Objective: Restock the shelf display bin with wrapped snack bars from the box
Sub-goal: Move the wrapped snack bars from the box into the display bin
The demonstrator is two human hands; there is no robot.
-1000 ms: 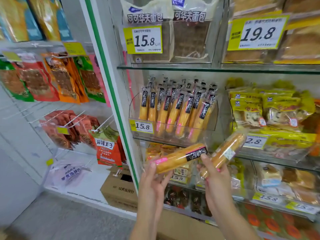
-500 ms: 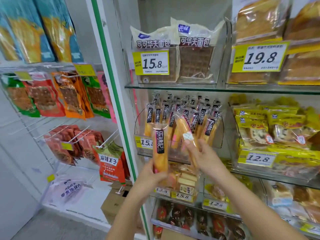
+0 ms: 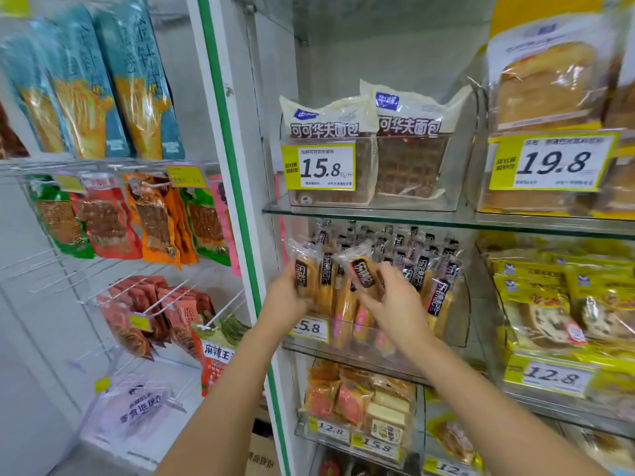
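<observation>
A white shelving unit with a green-edged upright (image 3: 223, 166) fills the scene. Left of the upright, a white wire rack (image 3: 44, 266) hangs flat packets in teal, green, red and orange. Right of it, a glass shelf (image 3: 378, 218) carries two white-topped packs of brown waffle bread (image 3: 409, 149), and large bags of pale sliced bread (image 3: 549, 94) stand further right.

Under that glass shelf sits the clear plastic display bin (image 3: 460, 310). It holds a row of golden wrapped snack bars (image 3: 422, 269), upright in clear film with black labels and packed from front to back. Yellow bags of raisin bread (image 3: 567, 304) lie in the next bin to the right. A brown cardboard box (image 3: 261, 455) shows on the floor at the near edge, below the upright.

Both forearms reach up from the near edge to the bin's front. The left hand (image 3: 281, 300) grips an upright snack bar (image 3: 304, 280) at the bin's left end, with its fingers curled behind the wrapper. The right hand (image 3: 398, 304) holds a tilted snack bar (image 3: 362, 273) against the front row, with the fingers laid together over it and the thumb beneath.

A yellow price tag reading 15.8 (image 3: 309, 328) hangs on the bin's front wall, just below the left hand.
</observation>
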